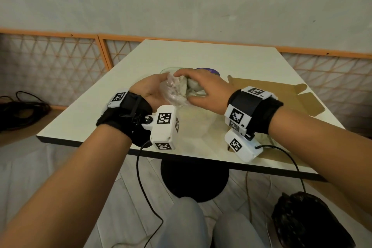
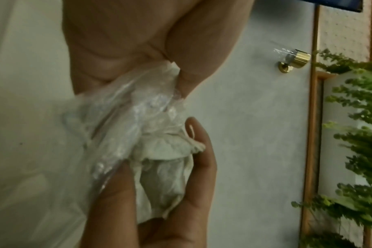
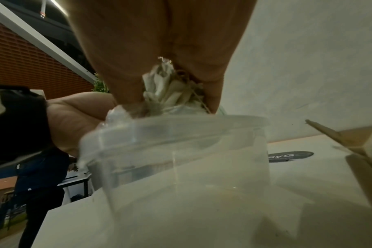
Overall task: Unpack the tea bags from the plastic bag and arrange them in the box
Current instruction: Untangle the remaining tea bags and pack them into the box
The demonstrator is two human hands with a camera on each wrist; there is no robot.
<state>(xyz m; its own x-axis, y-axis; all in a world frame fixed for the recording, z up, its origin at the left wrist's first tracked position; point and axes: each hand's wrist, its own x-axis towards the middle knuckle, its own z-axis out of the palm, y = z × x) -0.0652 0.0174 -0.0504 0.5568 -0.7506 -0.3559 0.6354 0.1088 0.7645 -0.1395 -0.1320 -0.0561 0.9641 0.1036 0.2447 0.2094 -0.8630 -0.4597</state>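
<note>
Over the middle of the table, my left hand [image 1: 164, 84] pinches the rim of a crumpled clear plastic bag [image 1: 173, 94]. My right hand [image 1: 186, 86] reaches into its mouth and grips a bunch of white tea bags [image 1: 194, 86]. In the left wrist view the right hand's fingers [image 2: 202, 167] curl round the tea bags [image 2: 166, 176], which stick out of the plastic bag [image 2: 121, 120]. The right wrist view shows the tea bags [image 3: 170, 89] pinched just above a clear plastic tub [image 3: 181, 151]. An open cardboard box [image 1: 271, 94] lies to the right.
The pale table [image 1: 201, 54] has its near edge close to my knees. A purple lid [image 1: 207, 70] lies behind my hands. A dark lid [image 3: 291, 156] shows past the tub. A person [image 3: 42, 176] stands off to the left. Cables hang from both wrists.
</note>
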